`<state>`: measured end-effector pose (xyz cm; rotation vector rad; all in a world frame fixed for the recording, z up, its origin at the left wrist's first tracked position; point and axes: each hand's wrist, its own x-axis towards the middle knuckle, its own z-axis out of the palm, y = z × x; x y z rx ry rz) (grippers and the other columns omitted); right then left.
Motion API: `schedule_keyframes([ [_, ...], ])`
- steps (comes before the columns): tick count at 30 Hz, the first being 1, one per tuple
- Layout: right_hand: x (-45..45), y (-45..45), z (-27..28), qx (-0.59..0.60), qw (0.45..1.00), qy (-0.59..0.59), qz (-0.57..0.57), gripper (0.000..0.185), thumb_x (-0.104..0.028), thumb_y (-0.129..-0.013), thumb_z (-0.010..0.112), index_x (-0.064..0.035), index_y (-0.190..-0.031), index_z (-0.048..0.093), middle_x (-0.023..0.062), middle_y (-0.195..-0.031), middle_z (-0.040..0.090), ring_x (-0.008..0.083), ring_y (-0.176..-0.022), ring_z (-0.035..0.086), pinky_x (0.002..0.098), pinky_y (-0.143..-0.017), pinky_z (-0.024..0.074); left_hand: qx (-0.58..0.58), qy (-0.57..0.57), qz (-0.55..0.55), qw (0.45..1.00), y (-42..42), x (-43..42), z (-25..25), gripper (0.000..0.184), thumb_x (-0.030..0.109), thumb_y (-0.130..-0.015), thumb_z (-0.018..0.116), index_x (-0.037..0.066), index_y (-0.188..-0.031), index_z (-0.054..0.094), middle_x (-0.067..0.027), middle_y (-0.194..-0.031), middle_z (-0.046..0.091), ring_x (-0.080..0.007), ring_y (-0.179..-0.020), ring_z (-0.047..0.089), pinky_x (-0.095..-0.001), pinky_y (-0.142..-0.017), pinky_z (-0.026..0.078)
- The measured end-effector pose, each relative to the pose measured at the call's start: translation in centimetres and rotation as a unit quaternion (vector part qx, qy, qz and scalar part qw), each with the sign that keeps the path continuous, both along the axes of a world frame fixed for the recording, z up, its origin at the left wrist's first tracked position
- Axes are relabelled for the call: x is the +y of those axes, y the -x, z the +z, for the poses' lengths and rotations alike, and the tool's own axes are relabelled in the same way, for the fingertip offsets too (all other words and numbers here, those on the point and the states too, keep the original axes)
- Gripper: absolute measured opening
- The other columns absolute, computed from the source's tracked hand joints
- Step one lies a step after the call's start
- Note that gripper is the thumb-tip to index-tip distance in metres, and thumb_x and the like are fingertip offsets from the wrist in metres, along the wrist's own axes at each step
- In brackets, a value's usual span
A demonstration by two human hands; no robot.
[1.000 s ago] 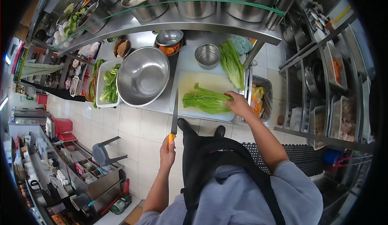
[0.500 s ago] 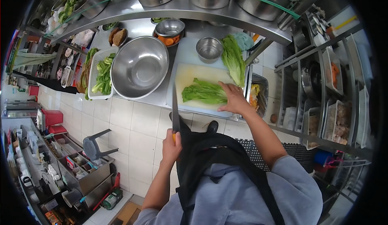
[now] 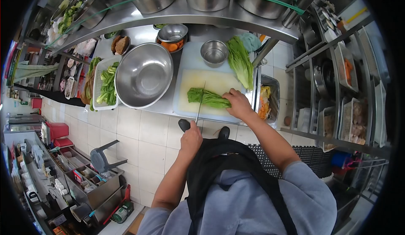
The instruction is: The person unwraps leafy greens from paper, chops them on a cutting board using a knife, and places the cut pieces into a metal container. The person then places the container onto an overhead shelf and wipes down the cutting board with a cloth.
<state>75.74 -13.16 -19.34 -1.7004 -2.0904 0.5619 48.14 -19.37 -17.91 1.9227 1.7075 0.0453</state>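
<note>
My left hand (image 3: 192, 139) is closed round the handle of a kitchen knife (image 3: 200, 106), whose blade points away from me and lies across the leafy part of a lettuce (image 3: 213, 98). The lettuce rests on the yellowed cutting board (image 3: 187, 108). At its right end, my right hand (image 3: 239, 103) grips the lettuce with curled fingers. Behind it, a second head of lettuce (image 3: 240, 62) leans along the right side of the white board underneath, beside a small steel pot (image 3: 214, 53).
Left of the board stands a large steel bowl (image 3: 144, 75), then a white basket of greens (image 3: 105, 83). A steel shelf (image 3: 190, 17) with several pots overhangs the counter's back. At right, a bin (image 3: 270, 100) holds scraps. A stool (image 3: 100, 160) stands behind me on the left.
My left hand has brought the knife right and forward, from beside the board to over the lettuce. My right hand has closed on the lettuce, which is now bunched narrower.
</note>
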Motion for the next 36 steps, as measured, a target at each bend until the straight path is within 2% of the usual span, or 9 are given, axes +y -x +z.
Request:
schedule_keyframes([
  [7, 0.4, 0.3, 1.5, 0.084, 0.985, 0.04, -0.147, 0.062, -0.031, -0.079, 0.086, -0.01, -0.131, 0.059, 0.0159, -0.119, 0.063, 0.0365, -0.116, 0.063, 0.0449, -0.096, 0.0539, 0.017, -0.022, 0.029, 0.999, 3.7, 2.0, -0.8, 0.026, 0.026, -0.104, 0.054, 0.003, -0.115, 0.047, -0.0337, -0.082, 0.069, -0.0543, -0.076, 0.069, -0.062, -0.072, 0.056],
  [9, 1.3, -0.5, 1.2, 0.13, 0.969, 0.142, -0.157, 0.07, -0.039, -0.082, 0.085, -0.0089, -0.137, 0.054, 0.0188, -0.12, 0.067, 0.0342, -0.113, 0.066, 0.0421, -0.095, 0.0543, 0.0, -0.032, 0.012, 0.999, 4.3, 2.1, 1.0, 0.023, 0.024, -0.105, 0.055, 0.004, -0.112, 0.047, -0.0329, -0.078, 0.068, -0.0544, -0.074, 0.068, -0.0618, -0.069, 0.056],
  [10, 1.5, -1.4, 0.7, 0.125, 0.966, 0.172, -0.149, 0.061, -0.035, -0.083, 0.084, -0.0061, -0.13, 0.06, 0.019, -0.113, 0.071, 0.0332, -0.099, 0.071, 0.0413, -0.088, 0.0561, -0.002, -0.032, 0.013, 0.999, 4.0, 1.9, 2.2, 0.023, 0.024, -0.105, 0.055, 0.004, -0.112, 0.047, -0.0329, -0.078, 0.068, -0.0544, -0.074, 0.068, -0.0618, -0.069, 0.056],
  [13, 1.5, -2.1, -2.8, 0.148, 0.961, 0.173, -0.156, 0.047, -0.031, -0.083, 0.082, -0.0033, -0.118, 0.066, 0.0183, -0.104, 0.073, 0.0324, -0.085, 0.072, 0.0418, -0.083, 0.0564, -0.04, -0.017, 0.021, 0.999, 3.3, 0.1, 3.8, 0.022, 0.023, -0.104, 0.056, 0.003, -0.11, 0.047, -0.0335, -0.078, 0.067, -0.0563, -0.074, 0.065, -0.0648, -0.067, 0.051],
  [17, 0.7, 0.8, -3.0, 0.229, 0.946, 0.117, -0.197, 0.032, -0.023, -0.087, 0.079, -0.0002, -0.107, 0.067, 0.0144, -0.096, 0.071, 0.0257, -0.079, 0.071, 0.0391, -0.074, 0.0601, -0.081, -0.009, 0.047, 0.996, 2.3, -1.7, 4.2, 0.022, 0.023, -0.105, 0.055, 0.004, -0.112, 0.047, -0.0327, -0.075, 0.066, -0.0566, -0.074, 0.065, -0.065, -0.065, 0.05],
  [19, 0.3, 2.5, -2.6, 0.401, 0.855, 0.195, -0.265, 0.025, -0.016, -0.091, 0.076, 0.0003, -0.106, 0.066, 0.0087, -0.088, 0.068, 0.0182, -0.078, 0.069, 0.0353, -0.065, 0.0631, -0.103, -0.01, 0.053, 0.993, 1.5, -2.1, 5.2, 0.02, 0.021, -0.105, 0.055, 0.003, -0.108, 0.046, -0.0303, -0.071, 0.066, -0.0551, -0.07, 0.065, -0.0644, -0.065, 0.052],
  [20, 0.3, 3.0, -3.0, 0.412, 0.844, 0.204, -0.275, 0.02, -0.014, -0.094, 0.073, 0.0009, -0.105, 0.065, 0.0048, -0.086, 0.065, 0.0137, -0.078, 0.068, 0.0317, -0.058, 0.0638, -0.102, -0.01, 0.055, 0.993, 0.9, -2.4, 5.9, 0.02, 0.021, -0.105, 0.055, 0.003, -0.108, 0.046, -0.0303, -0.071, 0.066, -0.0551, -0.07, 0.065, -0.0644, -0.065, 0.052],
  [23, 0.2, 4.1, -3.3, 0.464, 0.807, 0.204, -0.303, 0.021, -0.015, -0.094, 0.074, 0.001, -0.103, 0.066, 0.0045, -0.086, 0.066, 0.0129, -0.075, 0.066, 0.0318, -0.058, 0.0635, -0.074, 0.002, 0.011, 0.997, -0.8, -2.4, 6.7, 0.02, 0.021, -0.104, 0.055, 0.003, -0.109, 0.047, -0.0311, -0.071, 0.066, -0.0552, -0.07, 0.066, -0.0643, -0.066, 0.053],
  [36, -0.9, 2.7, -4.3, 0.46, 0.802, 0.208, -0.321, 0.019, -0.014, -0.093, 0.077, 0.0025, -0.095, 0.067, 0.0037, -0.077, 0.065, 0.0109, -0.06, 0.062, 0.0282, -0.047, 0.0518, -0.05, 0.053, -0.041, 0.996, -4.2, -1.8, 4.1, 0.024, 0.02, -0.102, 0.054, -0.002, -0.111, 0.05, -0.0334, -0.079, 0.069, -0.0528, -0.079, 0.07, -0.0611, -0.075, 0.057],
])
